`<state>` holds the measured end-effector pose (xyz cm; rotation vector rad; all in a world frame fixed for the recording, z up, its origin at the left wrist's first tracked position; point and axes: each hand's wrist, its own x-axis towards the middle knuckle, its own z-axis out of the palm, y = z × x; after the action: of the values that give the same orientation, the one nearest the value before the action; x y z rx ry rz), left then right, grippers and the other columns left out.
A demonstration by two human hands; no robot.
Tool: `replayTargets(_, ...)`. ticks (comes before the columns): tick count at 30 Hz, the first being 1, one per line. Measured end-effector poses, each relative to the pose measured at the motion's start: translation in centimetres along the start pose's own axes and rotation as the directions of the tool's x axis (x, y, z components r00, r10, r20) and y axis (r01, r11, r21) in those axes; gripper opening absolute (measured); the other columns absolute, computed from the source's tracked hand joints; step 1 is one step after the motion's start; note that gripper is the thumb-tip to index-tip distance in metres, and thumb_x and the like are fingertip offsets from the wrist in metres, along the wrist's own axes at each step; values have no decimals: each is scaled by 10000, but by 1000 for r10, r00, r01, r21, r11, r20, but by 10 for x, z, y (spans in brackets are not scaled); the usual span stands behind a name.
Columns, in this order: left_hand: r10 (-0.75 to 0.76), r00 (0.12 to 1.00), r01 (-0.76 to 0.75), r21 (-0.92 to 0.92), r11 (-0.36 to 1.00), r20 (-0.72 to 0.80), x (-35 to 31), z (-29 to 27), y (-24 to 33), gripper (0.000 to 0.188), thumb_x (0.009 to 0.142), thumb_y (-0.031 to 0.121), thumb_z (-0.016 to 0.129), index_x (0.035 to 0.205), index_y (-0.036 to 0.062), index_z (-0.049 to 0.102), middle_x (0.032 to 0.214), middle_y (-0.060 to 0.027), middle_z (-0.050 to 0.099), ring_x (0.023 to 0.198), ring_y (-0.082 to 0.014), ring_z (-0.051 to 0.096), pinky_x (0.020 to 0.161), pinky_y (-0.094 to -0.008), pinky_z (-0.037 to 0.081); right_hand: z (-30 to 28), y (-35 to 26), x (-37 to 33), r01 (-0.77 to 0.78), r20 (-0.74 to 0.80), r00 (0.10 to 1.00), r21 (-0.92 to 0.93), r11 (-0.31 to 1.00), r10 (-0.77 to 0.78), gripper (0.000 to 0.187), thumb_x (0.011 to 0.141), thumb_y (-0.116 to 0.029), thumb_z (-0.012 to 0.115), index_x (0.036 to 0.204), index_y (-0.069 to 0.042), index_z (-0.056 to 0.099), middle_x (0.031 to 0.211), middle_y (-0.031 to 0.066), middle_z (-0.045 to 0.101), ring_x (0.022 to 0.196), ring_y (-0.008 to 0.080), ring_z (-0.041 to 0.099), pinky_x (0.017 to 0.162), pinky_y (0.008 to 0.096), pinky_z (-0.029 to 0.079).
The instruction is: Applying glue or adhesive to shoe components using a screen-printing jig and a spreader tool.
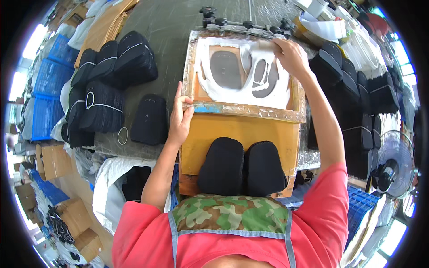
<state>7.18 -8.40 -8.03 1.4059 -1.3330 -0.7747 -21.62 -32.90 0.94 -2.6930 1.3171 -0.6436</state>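
A wooden screen-printing frame (pixel 254 112) lies over a yellow board (pixel 241 127), its mesh smeared with thick white ink (pixel 232 95). Two grey foot-shaped areas (pixel 225 69) show through the ink. My left hand (pixel 180 119) grips the frame's near left corner, thumb on the rim and one finger stretched up along the side. At the far right of the mesh, my right hand (pixel 291 57) is closed on a pale squeegee (pixel 267 45), partly hidden by the fingers and ink. Two black sole-shaped pads (pixel 221 166) sit side by side on the board's near end.
Stacks of black pads (pixel 103 107), some tied with white bands, stand on the dark table left and right. A single stack (pixel 150 119) sits near my left hand. Clamps (pixel 248 24) line the frame's far edge. Plastic tubs (pixel 357 49) stand far right; a fan (pixel 393 165) stands right.
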Motion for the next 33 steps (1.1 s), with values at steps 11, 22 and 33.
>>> replayTargets(11,23,999,-20,51,999,-44,-4,-13,-9,142,958,106,464,1076,27,464,1605,-205,158,1221,-234,475,981,-341,394,-16,-73,-84,1,104,994,167,986,-19,173,792,-53,635,963,-78,646,859,88,652,862,306,630,756,406,505)
replayTargets(22,18,996,-44,-311,949,-86,5,-14,20,123,961,134,475,1043,55,522,1576,-235,226,1373,-260,368,1102,-371,279,-19,-17,36,121,-318,935,-123,985,-155,344,796,-98,621,1138,-100,657,1124,97,642,1128,304,562,975,437,436)
replayTargets(33,370,920,-365,63,929,-126,86,-57,101,413,1057,316,320,1356,52,425,1443,-195,439,1350,-251,414,1130,-394,299,-67,-48,-96,80,267,942,413,907,-205,119,862,-50,604,946,4,669,914,133,681,876,297,662,805,376,509)
